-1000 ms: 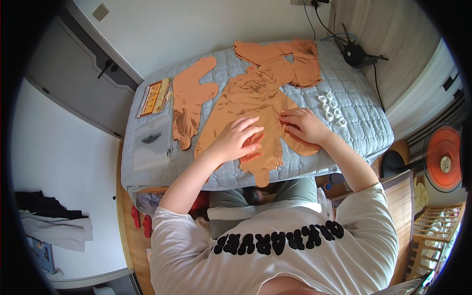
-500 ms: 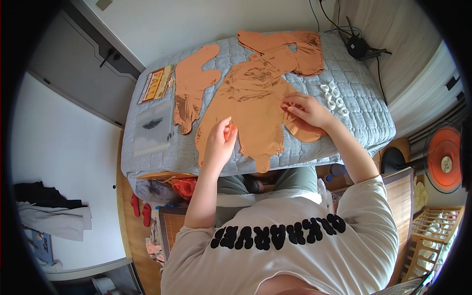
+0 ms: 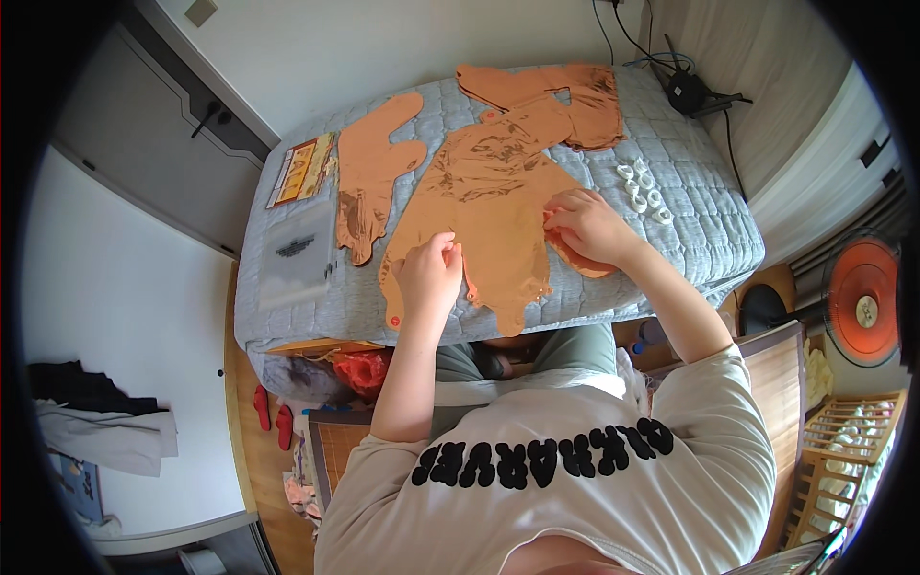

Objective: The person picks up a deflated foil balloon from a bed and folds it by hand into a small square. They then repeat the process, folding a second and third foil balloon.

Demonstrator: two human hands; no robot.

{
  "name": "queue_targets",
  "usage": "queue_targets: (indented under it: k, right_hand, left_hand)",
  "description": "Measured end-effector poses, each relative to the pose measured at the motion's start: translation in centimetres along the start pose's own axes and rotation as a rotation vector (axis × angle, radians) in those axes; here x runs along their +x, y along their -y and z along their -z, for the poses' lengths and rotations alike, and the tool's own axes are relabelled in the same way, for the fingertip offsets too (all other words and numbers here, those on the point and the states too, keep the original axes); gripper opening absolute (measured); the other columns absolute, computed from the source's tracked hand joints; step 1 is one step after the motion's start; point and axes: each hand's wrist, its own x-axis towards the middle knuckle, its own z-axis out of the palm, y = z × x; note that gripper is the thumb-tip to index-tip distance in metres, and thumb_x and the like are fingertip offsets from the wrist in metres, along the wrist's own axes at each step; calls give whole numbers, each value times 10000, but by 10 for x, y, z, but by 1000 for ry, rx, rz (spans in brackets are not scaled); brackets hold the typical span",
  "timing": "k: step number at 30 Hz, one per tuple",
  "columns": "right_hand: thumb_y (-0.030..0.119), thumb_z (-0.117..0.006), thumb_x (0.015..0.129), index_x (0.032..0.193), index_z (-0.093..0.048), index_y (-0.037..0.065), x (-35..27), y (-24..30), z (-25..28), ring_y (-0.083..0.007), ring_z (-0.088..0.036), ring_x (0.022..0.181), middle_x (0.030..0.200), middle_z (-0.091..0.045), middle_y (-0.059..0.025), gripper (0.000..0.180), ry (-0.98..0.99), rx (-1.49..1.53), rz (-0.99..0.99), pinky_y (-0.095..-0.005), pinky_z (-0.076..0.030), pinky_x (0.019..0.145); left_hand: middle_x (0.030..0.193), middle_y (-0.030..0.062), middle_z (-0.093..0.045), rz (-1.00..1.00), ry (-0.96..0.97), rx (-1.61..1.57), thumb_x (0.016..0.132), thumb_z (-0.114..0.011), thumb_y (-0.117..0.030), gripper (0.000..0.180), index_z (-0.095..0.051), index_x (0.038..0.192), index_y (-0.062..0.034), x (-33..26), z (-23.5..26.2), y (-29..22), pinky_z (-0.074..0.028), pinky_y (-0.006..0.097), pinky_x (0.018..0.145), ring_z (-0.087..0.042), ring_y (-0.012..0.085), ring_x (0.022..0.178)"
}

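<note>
A large copper-orange foil balloon [image 3: 503,230], flat and uninflated, lies wrinkled over the middle of the bed in front of me. My left hand [image 3: 431,275] is closed, thumb and fingertips pinched together at the left of its central part. On its right side, my right hand [image 3: 586,227] bends its fingers over the edge of a rounded lobe [image 3: 580,261] and grips the foil; the fingertips are partly hidden. Another flat copper foil piece [image 3: 369,177] rests to the left, and a folded one [image 3: 589,105] lies at the far right, touching the large balloon's top.
On the grey quilted bed [image 3: 671,259] are several small white rolls [image 3: 644,190], a printed card [image 3: 302,171] and a clear plastic pouch [image 3: 295,251]. A black router [image 3: 686,93] with cables stands at the far right corner. An orange fan [image 3: 862,302] is at the right.
My left hand has turned and closed its fingers at the foil. My right hand has shifted slightly, with the lobe under it drawn in a little. The whole view has tilted slightly.
</note>
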Motion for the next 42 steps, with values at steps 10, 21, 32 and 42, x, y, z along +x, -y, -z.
queue_targets:
  k: [10, 21, 32, 42]
  right_hand:
    - [48, -656, 804, 1038, -748, 94, 7, 4, -5, -272, -585, 1198, 1206, -663, -67, 256, 22, 37, 30, -426, -422, 1064]
    - [55, -608, 857, 1087, -721, 59, 7, -2, -2, -328, -600, 1164, 1225, -671, -106, 257, -3, 35, 0, -443, -461, 1023]
    - [202, -624, 934, 1097, -710, 33, 15, -2, -11, -316, -627, 1132, 1173, -695, -98, 249, -37, 14, -77, -420, -474, 1011]
    - [194, -630, 931, 1083, -721, 34, 19, -4, -11, -312, -632, 1117, 1175, -696, -91, 238, -40, -18, -79, -425, -479, 1003]
  left_hand:
    - [925, 98, -761, -4, -14, -144, 935, -692, -261, 237, -735, 1085, -83, 1, -3, 3, -535, 359, 760, -725, 242, 830]
    - [873, 46, -765, 64, 57, -192, 950, -674, -299, 201, -747, 1057, -145, 3, -4, 5, -386, 432, 869, -722, 242, 839]
    - [880, 62, -766, -1, 19, -192, 929, -708, -280, 230, -743, 1053, -89, 0, -1, 4, -502, 352, 759, -714, 203, 769]
    - [1038, 97, -730, -152, -116, 37, 938, -680, -288, 311, -693, 1177, -90, 17, 14, 25, -493, 427, 861, -698, 257, 918]
